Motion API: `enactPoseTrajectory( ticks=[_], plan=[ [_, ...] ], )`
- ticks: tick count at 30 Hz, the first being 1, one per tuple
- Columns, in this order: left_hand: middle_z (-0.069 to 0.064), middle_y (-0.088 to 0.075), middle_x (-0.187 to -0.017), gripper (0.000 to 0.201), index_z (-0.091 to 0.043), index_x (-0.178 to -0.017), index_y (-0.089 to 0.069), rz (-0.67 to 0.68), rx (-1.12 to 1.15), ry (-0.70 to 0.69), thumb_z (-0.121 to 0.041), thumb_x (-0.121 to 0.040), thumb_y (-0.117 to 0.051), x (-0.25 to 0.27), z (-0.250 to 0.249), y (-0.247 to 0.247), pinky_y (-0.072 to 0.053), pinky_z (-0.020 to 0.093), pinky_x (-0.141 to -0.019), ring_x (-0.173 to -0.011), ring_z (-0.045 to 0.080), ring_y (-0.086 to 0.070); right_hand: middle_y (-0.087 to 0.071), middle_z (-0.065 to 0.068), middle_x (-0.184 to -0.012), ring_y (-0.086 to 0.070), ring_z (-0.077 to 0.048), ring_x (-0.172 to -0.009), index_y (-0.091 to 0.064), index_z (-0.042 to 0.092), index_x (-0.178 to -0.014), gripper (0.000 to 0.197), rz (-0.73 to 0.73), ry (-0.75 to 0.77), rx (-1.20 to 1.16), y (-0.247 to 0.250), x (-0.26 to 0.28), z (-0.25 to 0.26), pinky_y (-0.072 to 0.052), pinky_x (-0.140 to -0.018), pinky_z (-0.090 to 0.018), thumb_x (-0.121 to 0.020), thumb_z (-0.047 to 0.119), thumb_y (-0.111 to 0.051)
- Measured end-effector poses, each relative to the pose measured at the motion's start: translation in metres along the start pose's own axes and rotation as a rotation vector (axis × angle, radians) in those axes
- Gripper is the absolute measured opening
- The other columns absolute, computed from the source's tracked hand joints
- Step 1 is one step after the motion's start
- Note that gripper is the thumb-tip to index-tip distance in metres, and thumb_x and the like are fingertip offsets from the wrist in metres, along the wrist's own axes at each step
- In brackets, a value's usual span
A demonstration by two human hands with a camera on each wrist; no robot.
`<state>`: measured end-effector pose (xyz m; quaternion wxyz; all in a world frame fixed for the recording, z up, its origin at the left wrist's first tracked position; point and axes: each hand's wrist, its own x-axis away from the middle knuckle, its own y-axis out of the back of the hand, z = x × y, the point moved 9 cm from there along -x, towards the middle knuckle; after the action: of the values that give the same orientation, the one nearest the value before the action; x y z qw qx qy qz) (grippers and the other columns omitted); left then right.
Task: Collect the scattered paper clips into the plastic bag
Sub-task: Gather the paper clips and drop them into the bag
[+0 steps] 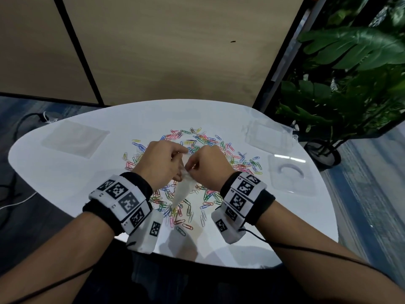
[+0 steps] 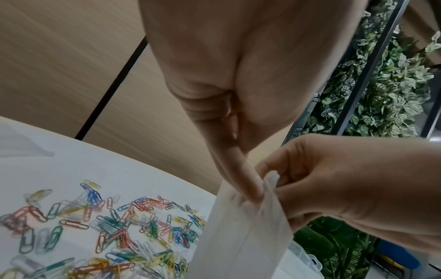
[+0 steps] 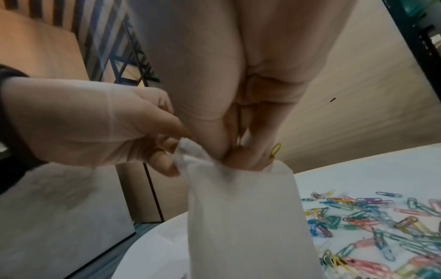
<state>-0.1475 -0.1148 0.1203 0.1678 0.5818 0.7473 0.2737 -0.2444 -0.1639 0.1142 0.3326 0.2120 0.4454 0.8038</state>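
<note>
A white rounded table [image 1: 65,172] fills the middle of the head view, backed by tan wall panels [image 1: 164,51] and flanked on the right by a leafy potted plant [image 1: 350,62]. On the table's far left a flat clear sheet [image 1: 74,139] is laid, and on its right a clear plastic container [image 1: 269,137] and a clear lid [image 1: 291,174] are set near each other. Coloured paper clips [image 1: 203,139] are scattered in a loose ring over the middle of the table, all around the spot beneath the hands. Above that ring a small translucent plastic bag [image 1: 183,191] is held off the surface, hanging down toward the near edge. Its top edge is pinched by the left hand [image 1: 160,163], whose fingers [image 2: 248,185] are curled narrowly against the film, and the other side of the mouth is gripped by the right hand [image 1: 210,165], fingers drawn tightly together at the opening. A yellow clip [image 3: 275,150] is seen beside the right hand's fingertips [image 3: 257,160] at the bag's mouth; whether it is clasped by them cannot be told. Both wrists are wrapped in white bands [image 1: 122,200] printed with black square markers.
</note>
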Motion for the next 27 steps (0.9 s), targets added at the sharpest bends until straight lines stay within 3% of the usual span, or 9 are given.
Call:
enactPoseTrajectory(
  ticks=[3,7,12,14,15,17,19,22,27],
  plan=[
    [0.005,-0.068,-0.074,0.028,-0.009,-0.120,-0.070,-0.001,-0.038,-0.017,-0.005,-0.100,-0.051,0.001,-0.001,0.000,-0.065,0.034,-0.067,-0.059,0.021,-0.074,-0.076,0.002,-0.085,-0.064,-0.009,-0.072,-0.080,0.017,-0.086,0.019,0.140,0.072,0.009,-0.002,0.005,0.004,-0.046,-0.070,-0.020,-0.079,0.006,-0.066],
    [0.010,-0.068,-0.072,0.027,-0.005,-0.121,-0.069,0.044,0.044,-0.002,-0.004,-0.100,-0.051,0.001,0.000,0.002,-0.065,0.033,-0.063,-0.062,0.024,-0.073,-0.072,0.009,-0.074,-0.062,-0.003,-0.065,-0.079,0.021,-0.082,0.027,0.135,0.082,-0.177,0.003,0.011,0.000,-0.048,-0.066,-0.016,-0.080,0.002,-0.060],
    [0.008,-0.068,-0.082,0.031,-0.011,-0.118,-0.073,0.006,-0.077,-0.054,-0.004,-0.100,-0.048,0.001,-0.004,0.016,-0.057,0.023,-0.060,-0.064,0.020,-0.066,-0.072,-0.003,-0.073,-0.069,-0.025,-0.068,-0.074,0.017,-0.071,0.024,-0.083,-0.087,-0.439,0.023,0.014,-0.035,-0.060,-0.069,-0.044,-0.081,0.002,-0.058],
    [0.003,-0.063,-0.084,0.034,-0.014,-0.119,-0.072,-0.033,-0.130,-0.058,-0.004,-0.098,-0.047,-0.001,0.001,0.028,-0.058,0.030,-0.074,-0.071,0.020,-0.062,-0.072,-0.008,-0.091,-0.070,-0.025,-0.075,-0.072,0.015,-0.087,0.009,-0.001,-0.235,-0.263,0.009,0.019,-0.075,-0.060,-0.076,-0.046,-0.083,0.008,-0.066],
    [0.003,-0.064,-0.084,0.035,-0.015,-0.120,-0.071,-0.039,-0.123,-0.054,-0.004,-0.097,-0.047,-0.003,0.005,0.032,-0.060,0.036,-0.079,-0.074,0.022,-0.063,-0.068,-0.012,-0.110,-0.069,-0.027,-0.087,-0.068,0.015,-0.104,0.025,0.132,-0.338,-0.106,-0.009,0.026,-0.101,-0.059,-0.082,-0.046,-0.080,0.014,-0.074],
    [0.004,-0.067,-0.083,0.035,-0.016,-0.122,-0.070,-0.044,-0.107,-0.056,-0.005,-0.097,-0.048,-0.003,0.011,0.039,-0.063,0.042,-0.076,-0.075,0.024,-0.067,-0.037,-0.019,-0.146,-0.060,-0.035,-0.114,-0.042,0.019,-0.140,0.088,0.422,-0.538,0.161,-0.050,0.054,-0.151,-0.055,-0.091,-0.048,-0.066,0.029,-0.088],
    [0.006,-0.071,-0.081,0.034,-0.014,-0.124,-0.068,-0.048,-0.089,-0.062,-0.005,-0.099,-0.047,0.000,0.011,0.044,-0.065,0.035,-0.067,-0.069,0.024,-0.071,-0.012,-0.021,-0.153,-0.056,-0.039,-0.118,-0.024,0.021,-0.150,0.119,0.481,-0.612,0.204,-0.078,0.074,-0.174,-0.052,-0.096,-0.047,-0.055,0.039,-0.093],
    [0.013,-0.071,-0.076,0.033,-0.009,-0.126,-0.066,-0.059,-0.053,-0.070,-0.002,-0.100,-0.045,0.003,0.012,0.049,-0.060,0.020,-0.053,-0.060,0.028,-0.071,-0.019,-0.019,-0.145,-0.055,-0.034,-0.114,-0.030,0.021,-0.146,0.113,0.312,-0.531,0.146,-0.089,0.076,-0.173,-0.048,-0.101,-0.038,-0.055,0.043,-0.092],
    [0.009,-0.073,-0.078,0.034,-0.011,-0.130,-0.064,-0.062,-0.113,-0.058,-0.005,-0.101,-0.046,0.003,0.021,0.053,-0.061,0.023,-0.059,-0.059,0.021,-0.070,-0.032,-0.013,-0.139,-0.051,-0.032,-0.117,-0.035,0.021,-0.145,0.084,0.192,-0.336,0.192,-0.096,0.052,-0.151,-0.046,-0.101,-0.038,-0.076,0.040,-0.078]
  ],
)
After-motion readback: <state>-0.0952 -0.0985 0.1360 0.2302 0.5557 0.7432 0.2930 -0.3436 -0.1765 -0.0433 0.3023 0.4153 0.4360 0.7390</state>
